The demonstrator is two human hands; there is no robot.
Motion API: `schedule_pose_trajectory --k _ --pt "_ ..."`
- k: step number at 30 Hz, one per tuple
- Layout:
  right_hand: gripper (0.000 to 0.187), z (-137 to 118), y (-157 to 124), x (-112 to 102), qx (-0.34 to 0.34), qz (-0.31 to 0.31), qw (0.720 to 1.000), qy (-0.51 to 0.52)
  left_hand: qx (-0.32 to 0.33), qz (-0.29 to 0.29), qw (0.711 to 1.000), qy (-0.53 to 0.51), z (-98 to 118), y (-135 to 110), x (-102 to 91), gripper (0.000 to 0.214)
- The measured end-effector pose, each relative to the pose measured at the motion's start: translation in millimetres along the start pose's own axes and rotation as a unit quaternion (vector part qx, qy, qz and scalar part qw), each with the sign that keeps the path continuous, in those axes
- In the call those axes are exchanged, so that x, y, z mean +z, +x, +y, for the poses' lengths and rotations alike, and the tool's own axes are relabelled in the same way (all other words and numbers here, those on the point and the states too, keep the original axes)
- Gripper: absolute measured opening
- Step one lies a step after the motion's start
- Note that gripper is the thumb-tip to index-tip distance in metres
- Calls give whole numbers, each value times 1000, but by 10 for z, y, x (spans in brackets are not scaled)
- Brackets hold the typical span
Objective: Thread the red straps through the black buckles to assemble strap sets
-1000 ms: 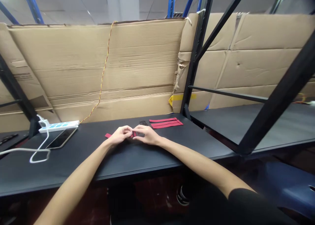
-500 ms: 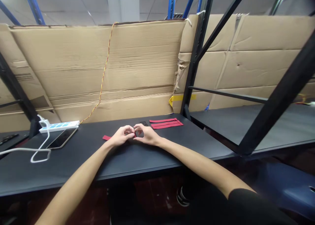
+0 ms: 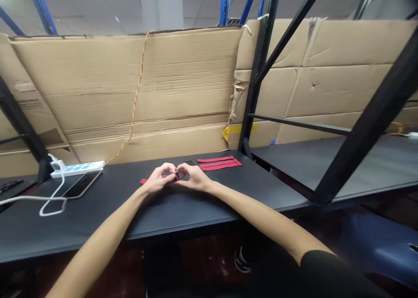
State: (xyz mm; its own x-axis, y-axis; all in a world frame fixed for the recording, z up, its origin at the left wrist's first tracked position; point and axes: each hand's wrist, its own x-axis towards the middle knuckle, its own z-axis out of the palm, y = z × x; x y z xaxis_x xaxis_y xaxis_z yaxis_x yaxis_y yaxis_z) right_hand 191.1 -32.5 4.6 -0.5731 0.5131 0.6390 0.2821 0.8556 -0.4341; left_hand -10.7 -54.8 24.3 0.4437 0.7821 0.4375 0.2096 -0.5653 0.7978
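Both bare forearms stretch forward and converge, wrists held low. The left hand (image 3: 159, 180) and right hand (image 3: 196, 179) meet in the middle, fingers curled inward and knuckles raised, thumbs and forefingers closed on a red strip (image 3: 176, 176) between them. A dark sleeve covers the right upper arm.

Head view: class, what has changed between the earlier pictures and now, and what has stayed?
The left hand and right hand arched their fingers up, tips meeting on the red strip, which both keep pinching. The spare red strips, phone and power strip stayed put.
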Motion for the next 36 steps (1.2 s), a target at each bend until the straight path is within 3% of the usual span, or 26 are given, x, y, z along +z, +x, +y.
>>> schedule_pose_trajectory --k 3,9,18,27,32,36 --pt "34 29 -6 3 0 -16 1000 -5 7 0 1000 -29 26 11 -12 26" --pt "36 74 -17 6 -11 6 1000 -17 -49 57 997 -24 31 19 -16 33" --pt "29 44 -28 41 -60 18 996 -57 -77 50 995 32 10 -6 52 30" --pt "26 97 -60 63 -113 -23 987 -113 -133 47 990 -11 -42 -9 66 35" --pt "16 86 -62 97 -169 -54 974 -143 -145 37 988 24 -53 -22 91 33" --pt "19 72 -55 104 -141 -32 982 -124 -138 53 989 9 -57 -12 117 32"
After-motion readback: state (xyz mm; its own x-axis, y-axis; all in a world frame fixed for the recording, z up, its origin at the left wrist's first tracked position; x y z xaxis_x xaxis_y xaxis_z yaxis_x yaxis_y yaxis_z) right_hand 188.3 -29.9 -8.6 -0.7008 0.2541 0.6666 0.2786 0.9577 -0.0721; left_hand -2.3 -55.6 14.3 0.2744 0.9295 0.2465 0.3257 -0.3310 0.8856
